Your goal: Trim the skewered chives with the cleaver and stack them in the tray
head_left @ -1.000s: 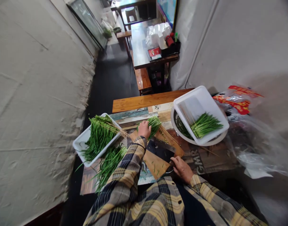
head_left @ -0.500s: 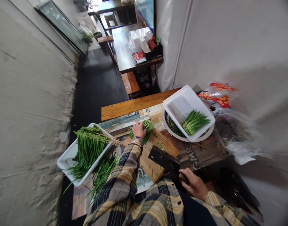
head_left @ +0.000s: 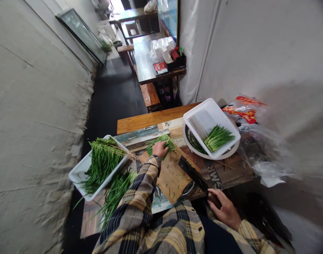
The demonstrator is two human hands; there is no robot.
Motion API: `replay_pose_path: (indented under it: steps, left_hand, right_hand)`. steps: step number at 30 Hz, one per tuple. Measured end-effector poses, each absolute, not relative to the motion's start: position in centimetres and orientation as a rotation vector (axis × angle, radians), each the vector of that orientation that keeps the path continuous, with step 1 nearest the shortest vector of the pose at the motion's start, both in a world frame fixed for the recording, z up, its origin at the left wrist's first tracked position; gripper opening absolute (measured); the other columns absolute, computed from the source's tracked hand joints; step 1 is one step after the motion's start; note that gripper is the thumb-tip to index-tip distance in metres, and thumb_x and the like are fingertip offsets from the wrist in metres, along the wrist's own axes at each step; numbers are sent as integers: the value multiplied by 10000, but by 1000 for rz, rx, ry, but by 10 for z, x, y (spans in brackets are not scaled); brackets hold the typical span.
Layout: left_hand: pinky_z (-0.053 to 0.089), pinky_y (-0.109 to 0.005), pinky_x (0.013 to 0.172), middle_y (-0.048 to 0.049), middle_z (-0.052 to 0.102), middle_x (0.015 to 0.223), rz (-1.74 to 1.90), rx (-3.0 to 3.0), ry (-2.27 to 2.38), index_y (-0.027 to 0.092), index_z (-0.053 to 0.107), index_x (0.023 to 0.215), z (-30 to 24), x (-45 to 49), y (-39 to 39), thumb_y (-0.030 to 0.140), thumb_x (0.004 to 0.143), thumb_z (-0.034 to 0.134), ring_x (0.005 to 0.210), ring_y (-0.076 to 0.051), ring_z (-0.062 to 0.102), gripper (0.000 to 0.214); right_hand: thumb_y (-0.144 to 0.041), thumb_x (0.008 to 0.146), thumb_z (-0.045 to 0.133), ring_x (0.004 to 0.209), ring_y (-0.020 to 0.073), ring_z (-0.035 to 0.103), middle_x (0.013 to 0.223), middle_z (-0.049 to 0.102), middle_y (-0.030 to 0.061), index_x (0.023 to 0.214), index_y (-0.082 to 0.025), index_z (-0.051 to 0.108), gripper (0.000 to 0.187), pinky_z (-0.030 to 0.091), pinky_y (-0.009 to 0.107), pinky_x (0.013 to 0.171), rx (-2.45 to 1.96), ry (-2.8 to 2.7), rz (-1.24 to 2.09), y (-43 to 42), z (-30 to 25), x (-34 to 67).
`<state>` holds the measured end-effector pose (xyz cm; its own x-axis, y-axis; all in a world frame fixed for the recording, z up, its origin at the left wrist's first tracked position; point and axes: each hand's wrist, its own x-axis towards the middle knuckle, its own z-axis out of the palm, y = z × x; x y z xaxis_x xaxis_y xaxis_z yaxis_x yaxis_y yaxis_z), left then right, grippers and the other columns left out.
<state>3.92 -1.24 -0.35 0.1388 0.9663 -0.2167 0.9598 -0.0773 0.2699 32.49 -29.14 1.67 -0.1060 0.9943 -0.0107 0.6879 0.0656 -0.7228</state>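
Observation:
My left hand [head_left: 159, 149] is closed over a bunch of garlic chives [head_left: 166, 140] lying across the far end of the wooden cutting board [head_left: 172, 178]. In my right hand [head_left: 225, 209] is the handle of a dark cleaver [head_left: 193, 174], its blade above the board's right side. Small cut green bits are scattered on the board. Thin wooden skewers [head_left: 184, 152] lie along its far right edge. To the left, a white tray [head_left: 77, 173] holds skewered chives [head_left: 104, 160], and loose chives [head_left: 117, 194] lie on the table beside it.
At the right, a white plastic tub [head_left: 198, 112] with cut chives [head_left: 219, 137] and skewers rests on a round bowl [head_left: 184, 135]. Plastic bags [head_left: 267, 151] lie against the right wall. A wooden bench [head_left: 151, 119] runs beyond the table; another table [head_left: 144, 63] stands farther off.
My right hand has moved the cleaver slightly right and turned its blade more upright, baring more of the board. The left hand has moved a little right with the chives. The whole view has shifted slightly.

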Motion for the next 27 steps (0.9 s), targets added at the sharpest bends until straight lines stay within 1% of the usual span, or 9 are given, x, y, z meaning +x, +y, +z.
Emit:
replay_pose_path:
  steps: [2,5,7,10,12,17,21,25,27]
  left_hand:
    - [405,-332,773,-61,617,962,-17,2094,1858,264,662,960,-2,41,-18,361,742,604,962,-248,527,246]
    - [385,-329,826,-41,598,1044,13,2190,1784,256,665,861,2,43,-27,287,731,617,1009,-229,495,142]
    - [362,-342,869,-40,583,1093,24,2267,1715,256,649,914,4,44,-32,245,726,616,1044,-225,473,191]
    - [339,-376,895,-63,563,1117,-40,2311,1705,269,601,1068,4,51,-35,258,722,625,1073,-245,445,347]
    - [333,-393,891,-75,553,1110,-112,2318,1708,272,606,1066,0,57,-34,284,715,637,1073,-261,434,353]
    - [331,-409,868,-95,555,1065,-214,2346,1677,240,650,898,-8,66,-29,253,700,642,1055,-276,432,199]
    - [326,-395,880,-81,598,988,-220,2352,1573,233,636,790,-3,63,-28,188,737,570,1054,-251,462,96]
    - [340,-366,894,-54,634,817,-260,2318,1443,233,620,800,6,54,-32,187,775,505,932,-209,550,126]
    - [343,-359,911,-35,640,796,-299,2299,1422,247,618,858,8,49,-35,182,764,511,869,-191,572,156]
  right_hand:
    - [-293,846,505,948,186,634,1011,636,67,1154,-236,514,313,534,304,829,-1694,-1822,800,-289,17,326]
    - [-320,847,505,936,185,636,1004,636,68,1130,-226,531,300,529,310,839,-1704,-1775,790,-286,16,328]
    - [-335,846,504,943,188,634,1009,638,68,1123,-224,541,301,528,315,846,-1705,-1753,780,-285,15,330]
    - [-345,845,509,947,192,631,1009,638,66,1124,-226,541,305,528,320,847,-1715,-1741,781,-284,14,333]
    - [-341,847,511,952,191,628,1014,635,66,1127,-228,535,303,525,322,853,-1720,-1741,785,-285,15,335]
    - [-327,850,502,956,192,626,1006,636,62,1124,-235,540,291,524,320,848,-1745,-1717,782,-289,23,337]
    - [-328,843,508,958,198,627,1015,640,64,1120,-237,548,295,524,324,848,-1769,-1686,781,-293,25,339]
    - [-332,849,503,957,194,629,1012,642,66,1120,-230,545,293,518,324,858,-1757,-1673,782,-291,21,342]
    - [-334,850,502,958,192,628,1014,642,69,1122,-224,543,296,514,325,864,-1742,-1672,781,-288,18,344]
